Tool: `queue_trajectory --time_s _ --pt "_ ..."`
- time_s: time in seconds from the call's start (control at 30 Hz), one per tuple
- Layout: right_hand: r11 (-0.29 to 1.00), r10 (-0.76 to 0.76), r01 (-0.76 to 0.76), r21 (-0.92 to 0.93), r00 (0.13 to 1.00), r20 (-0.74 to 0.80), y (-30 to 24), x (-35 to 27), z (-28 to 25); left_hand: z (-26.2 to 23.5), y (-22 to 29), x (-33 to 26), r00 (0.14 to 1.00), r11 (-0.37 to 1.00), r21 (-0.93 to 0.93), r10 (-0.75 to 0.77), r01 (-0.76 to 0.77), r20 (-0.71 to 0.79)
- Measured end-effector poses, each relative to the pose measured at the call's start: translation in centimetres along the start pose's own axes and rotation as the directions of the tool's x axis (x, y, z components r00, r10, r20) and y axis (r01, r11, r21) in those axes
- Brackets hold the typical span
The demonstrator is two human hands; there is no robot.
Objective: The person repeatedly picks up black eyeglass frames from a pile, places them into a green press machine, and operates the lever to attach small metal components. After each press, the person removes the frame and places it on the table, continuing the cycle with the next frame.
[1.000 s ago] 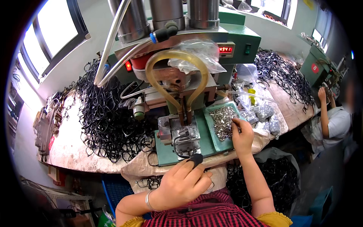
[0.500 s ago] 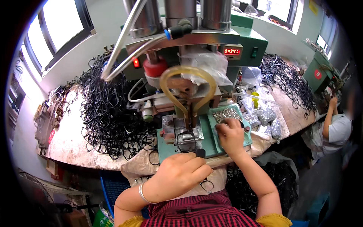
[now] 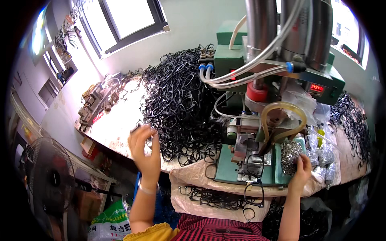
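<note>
My left hand (image 3: 145, 154) is raised over the left part of the bench, fingers and thumb apart. It is near a big heap of black eyeglass frames (image 3: 177, 100), and I see nothing held in it. My right hand (image 3: 301, 172) is at the green tray (image 3: 279, 170) of small shiny metal parts (image 3: 290, 154). Its thumb and fingers are pinched together; anything between them is too small to make out. One black eyeglass frame (image 3: 263, 195) rests at the metal fixture (image 3: 242, 148) of the green press, with one rim hanging past the front edge.
A looped yellowish tube (image 3: 263, 118) and a red collar (image 3: 256, 93) are above the fixture. Several frames (image 3: 217, 201) lie on brown paper (image 3: 181, 205) before me. Bags of metal parts (image 3: 326, 156) stand right of the tray. A fan (image 3: 48, 176) stands at far left.
My left hand has left the eyeglass frame at the fixture and moved left and up, its fingers opening. My right hand stays at the tray. The view has turned left.
</note>
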State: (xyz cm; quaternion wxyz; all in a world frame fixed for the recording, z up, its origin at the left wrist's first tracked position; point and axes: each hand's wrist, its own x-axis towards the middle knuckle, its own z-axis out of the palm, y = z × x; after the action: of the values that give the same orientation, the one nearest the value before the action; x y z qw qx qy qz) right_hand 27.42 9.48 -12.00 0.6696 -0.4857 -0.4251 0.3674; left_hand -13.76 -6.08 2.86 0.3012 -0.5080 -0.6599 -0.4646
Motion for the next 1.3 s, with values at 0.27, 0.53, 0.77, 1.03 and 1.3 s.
queue_trajectory --time_s 0.27,0.53,0.77,1.03,1.3 --pt "0.859 -0.312 0.394 -0.327 0.909 0.275 -4.3 -1.0 6.0 14.9 -8.7 10.0 0.919 0.782 0.615 -0.308 0.097 0.247" --pt "0.638 -0.436 0.464 -0.615 0.876 0.208 -5.1 -4.1 -3.3 9.2 -2.9 4.8 0.993 0.999 -0.03 -0.012 0.016 0.122" --pt "0.842 -0.264 0.404 -0.357 0.886 0.382 -8.2 -5.0 0.3 7.9 2.3 -2.9 0.739 0.628 -0.458 -0.303 0.63 0.602" --pt "0.98 -0.19 0.195 0.029 0.898 0.397 -8.3 -4.2 10.3 7.4 2.0 -2.8 0.598 0.651 -0.339 -0.224 0.679 0.77" --pt "0.989 -0.047 -0.024 0.146 0.885 0.464 -9.3 -4.7 10.5 5.2 9.8 -2.3 0.937 0.116 -0.94 -0.18 0.322 0.299"
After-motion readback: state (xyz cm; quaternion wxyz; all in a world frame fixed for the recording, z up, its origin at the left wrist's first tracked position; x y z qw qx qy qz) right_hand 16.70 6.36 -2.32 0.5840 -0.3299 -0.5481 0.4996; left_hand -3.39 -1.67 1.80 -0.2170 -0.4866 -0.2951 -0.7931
